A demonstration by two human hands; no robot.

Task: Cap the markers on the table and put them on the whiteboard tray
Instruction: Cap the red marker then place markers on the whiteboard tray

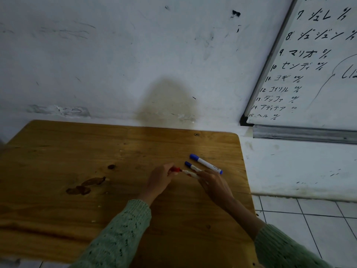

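While the left hand (159, 177) pinches a small red plastic cap (175, 169), the right hand's (214, 182) fingers clamp an uncapped red-tipped white marker (190, 173) above the brown wooden desk (77, 171); 2 blue-capped white markers (205, 163) lie just beyond.

- Three markers: two blue-capped ones, the longer (206, 164) and the shorter (191, 166), lying on the desk, and one red marker (188, 173) held between the hands.
- One loose red cap (174, 169).
- Two hands: left (160, 179), right (214, 183).
- One wooden desk (77, 171).
- One whiteboard (313, 64).
- One whiteboard tray (301, 133).
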